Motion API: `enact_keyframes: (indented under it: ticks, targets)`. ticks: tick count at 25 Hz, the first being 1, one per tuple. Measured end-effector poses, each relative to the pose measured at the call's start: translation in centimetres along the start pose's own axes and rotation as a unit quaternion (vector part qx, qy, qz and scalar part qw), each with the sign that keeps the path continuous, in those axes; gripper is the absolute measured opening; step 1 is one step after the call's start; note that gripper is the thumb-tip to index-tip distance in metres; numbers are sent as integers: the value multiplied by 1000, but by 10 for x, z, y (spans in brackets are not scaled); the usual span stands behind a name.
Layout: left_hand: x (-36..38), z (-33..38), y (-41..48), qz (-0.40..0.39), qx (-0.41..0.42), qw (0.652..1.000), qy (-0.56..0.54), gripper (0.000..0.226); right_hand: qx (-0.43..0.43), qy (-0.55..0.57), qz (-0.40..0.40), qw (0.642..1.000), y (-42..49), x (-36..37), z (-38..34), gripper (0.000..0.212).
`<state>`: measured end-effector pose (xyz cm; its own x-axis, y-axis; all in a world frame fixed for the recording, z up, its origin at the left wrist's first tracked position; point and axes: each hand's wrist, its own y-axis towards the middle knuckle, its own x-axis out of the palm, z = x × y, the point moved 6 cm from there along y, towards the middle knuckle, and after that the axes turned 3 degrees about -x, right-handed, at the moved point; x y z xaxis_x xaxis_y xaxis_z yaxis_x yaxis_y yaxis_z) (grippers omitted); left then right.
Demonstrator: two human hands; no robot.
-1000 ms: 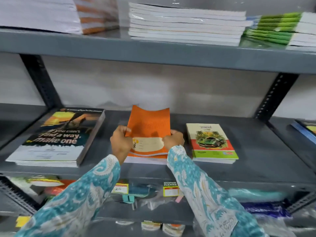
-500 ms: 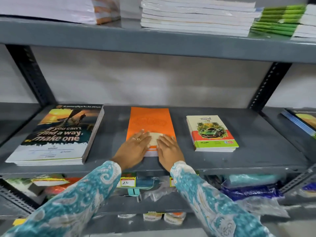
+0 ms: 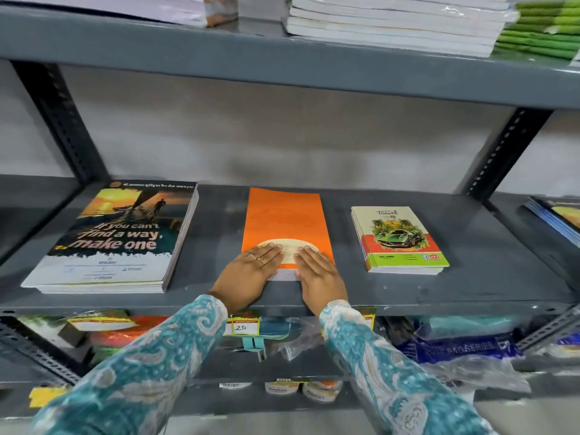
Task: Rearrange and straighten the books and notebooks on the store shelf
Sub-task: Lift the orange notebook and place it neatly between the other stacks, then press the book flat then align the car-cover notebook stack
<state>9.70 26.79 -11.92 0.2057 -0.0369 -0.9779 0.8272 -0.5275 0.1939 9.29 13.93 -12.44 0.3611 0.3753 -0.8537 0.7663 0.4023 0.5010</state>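
An orange notebook stack [image 3: 284,216] lies flat in the middle of the grey shelf [image 3: 470,277]. My left hand [image 3: 249,276] and my right hand [image 3: 318,276] rest palm-down on its near end, fingers flat and together, gripping nothing. To the left sits a thick stack of large notebooks with a sunset cover [image 3: 116,237]. On the right lies a small stack of green car "Travel" notebooks [image 3: 398,240].
The upper shelf [image 3: 282,67] carries white book stacks [image 3: 392,23] and green-spined ones [image 3: 543,39]. Blue-edged books [image 3: 555,219] sit at far right. Below are price tags [image 3: 241,326], plastic-wrapped goods [image 3: 455,350] and small jars [image 3: 301,389]. Slotted uprights [image 3: 59,120] frame the bay.
A second ago both hands held the orange notebook tilted up by its sides. They laid it flat on its stack and now press on its near end.
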Motion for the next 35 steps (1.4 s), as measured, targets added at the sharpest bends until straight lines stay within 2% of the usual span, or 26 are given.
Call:
enact_keyframes:
  ticks: [3, 6, 8, 11, 14, 16, 18, 20, 21, 26, 35]
  targets:
    - [-2, -1, 0, 4, -7, 1000, -2, 45, 3, 9, 28, 1000, -1, -4, -1, 42]
    - [-17, -6, -12, 37, -5, 998, -44, 51, 132, 86, 106, 982, 7, -19, -6, 42]
    - [-30, -32, -36, 90, -54, 994, -31, 51, 153, 110, 147, 971, 21, -19, -33, 41]
    - [-43, -89, -86, 124, -142, 982, -17, 61, 59, 133, 127, 981, 53, -2, -98, 41]
    - [-41, -154, -151, 105, -222, 969, -7, 64, -70, 144, 86, 983, 78, 23, -175, 42]
    - [-37, -188, -191, 88, -258, 962, 2, 66, -161, 117, 37, 979, 89, 43, -219, 40]
    - [-33, -206, -214, 69, -261, 963, 18, 67, -201, 75, -20, 977, 92, 62, -242, 35]
    - [-30, -213, -219, 53, -237, 969, 36, 65, -182, 63, -80, 978, 91, 77, -247, 42]
    - [-28, -216, -220, 47, -228, 972, 41, 64, -170, 45, -84, 981, 90, 79, -249, 46]
    - [-27, -226, -214, 38, -222, 974, 29, 65, -155, -3, -80, 985, 95, 83, -249, 52]
    - [-27, -226, -215, 63, -235, 970, -2, 63, -171, 41, -65, 982, 94, 89, -248, 48]
